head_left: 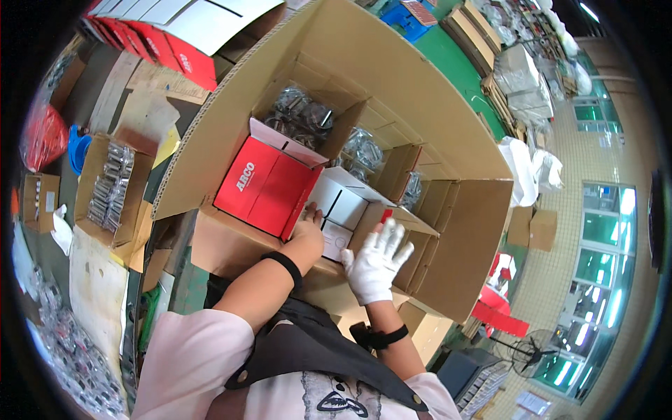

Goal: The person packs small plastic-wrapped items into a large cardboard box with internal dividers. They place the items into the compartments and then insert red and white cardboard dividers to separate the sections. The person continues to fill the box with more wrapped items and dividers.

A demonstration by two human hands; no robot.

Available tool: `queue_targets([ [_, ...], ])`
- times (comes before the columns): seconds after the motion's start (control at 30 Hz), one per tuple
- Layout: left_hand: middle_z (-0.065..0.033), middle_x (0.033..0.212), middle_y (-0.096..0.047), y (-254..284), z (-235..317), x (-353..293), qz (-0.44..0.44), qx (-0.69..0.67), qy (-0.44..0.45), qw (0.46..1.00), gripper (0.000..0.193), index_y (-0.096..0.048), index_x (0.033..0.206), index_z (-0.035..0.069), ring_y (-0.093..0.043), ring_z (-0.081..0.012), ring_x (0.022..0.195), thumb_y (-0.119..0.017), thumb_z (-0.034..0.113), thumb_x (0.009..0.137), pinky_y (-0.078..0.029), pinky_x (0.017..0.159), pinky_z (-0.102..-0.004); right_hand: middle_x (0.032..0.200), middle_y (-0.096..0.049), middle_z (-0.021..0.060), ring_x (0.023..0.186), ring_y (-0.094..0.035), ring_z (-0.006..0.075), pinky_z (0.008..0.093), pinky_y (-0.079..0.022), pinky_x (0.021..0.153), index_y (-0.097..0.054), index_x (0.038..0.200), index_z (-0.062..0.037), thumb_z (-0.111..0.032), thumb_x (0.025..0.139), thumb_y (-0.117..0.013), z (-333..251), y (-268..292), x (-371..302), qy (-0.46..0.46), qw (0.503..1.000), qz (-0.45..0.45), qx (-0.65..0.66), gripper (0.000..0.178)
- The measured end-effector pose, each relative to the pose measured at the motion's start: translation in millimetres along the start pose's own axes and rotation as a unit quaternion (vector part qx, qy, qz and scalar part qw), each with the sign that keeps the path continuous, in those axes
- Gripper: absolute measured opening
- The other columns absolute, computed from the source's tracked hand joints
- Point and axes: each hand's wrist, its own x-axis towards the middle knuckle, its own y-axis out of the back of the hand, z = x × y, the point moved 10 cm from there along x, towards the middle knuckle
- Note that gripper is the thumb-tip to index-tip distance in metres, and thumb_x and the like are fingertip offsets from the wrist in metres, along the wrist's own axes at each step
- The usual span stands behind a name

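Head view: inside the carton (371,59), the white box (343,204) sits right of the red box (269,183). The left hand's (308,236) fingers curl slightly at the white box, grip unclear; the gloved right hand (374,269) spreads its empty fingers near that box.

White glove (372,278) on right hand (379,263), black wristbands (389,340), dark apron (287,355), pale sleeves (192,357).
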Motion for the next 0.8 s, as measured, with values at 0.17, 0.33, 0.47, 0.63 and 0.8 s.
queue_targets([
  [0.17,-0.0253,0.136,-0.045,34,-13,-11,0.118,-0.397,-0.05,0.909,0.042,-0.045,0.129,-0.003,-0.048,-0.034,0.124,-0.045,0.016,0.092,-0.047,0.092,-0.0444,0.149,-0.027,0.0235,0.14,-0.018,0.0418,0.0565,-0.02,0.11,-0.037,0.14,0.0009,-0.036,0.088,-0.057,-39,-71,44,0.036,0.965,-0.137,0.219,0.067],
  [0.33,-0.0286,0.116,-0.056,-10,13,24,0.122,-0.8,0.081,0.582,0.06,-0.049,0.123,-0.006,-0.052,-0.0415,0.114,-0.039,0.047,0.096,-0.04,0.098,-0.0458,0.154,-0.015,0.0195,0.142,-0.018,0.0331,0.0352,-0.024,0.113,-0.01,0.15,-0.0084,-0.037,0.084,-0.065,-9,-154,50,-0.234,0.764,-0.057,0.598,0.09],
  [0.47,-0.0327,0.134,-0.04,21,16,-21,0.133,-0.653,-0.016,0.745,0.063,-0.041,0.131,-0.008,-0.038,-0.0445,0.128,-0.046,0.043,0.093,-0.034,0.104,-0.045,0.155,-0.015,0.016,0.139,-0.025,0.0341,0.0374,-0.027,0.111,-0.01,0.151,-0.0171,-0.034,0.081,-0.067,-6,-167,46,-0.267,0.748,-0.096,0.599,0.091],
  [0.63,-0.0224,0.11,-0.06,75,-27,-134,0.122,-0.521,-0.221,0.816,0.034,-0.059,0.108,-0.003,-0.06,-0.0264,0.104,-0.054,0.027,0.093,-0.046,0.09,-0.0379,0.156,-0.008,0.0142,0.141,-0.018,0.0338,0.0554,-0.026,0.106,-0.01,0.15,-0.0207,-0.035,0.082,-0.063,-18,-155,61,-0.355,0.907,-0.1,0.202,0.087],
  [0.8,-0.0255,0.116,-0.051,82,-104,-102,0.397,-0.438,-0.114,0.799,0.043,-0.047,0.119,-0.005,-0.051,-0.0344,0.109,-0.043,0.033,0.099,-0.041,0.093,-0.0397,0.156,-0.007,0.0157,0.141,-0.016,0.035,0.0548,-0.025,0.106,-0.009,0.15,-0.014,-0.035,0.082,-0.061,-29,-144,61,-0.293,0.928,-0.113,0.201,0.088],
])
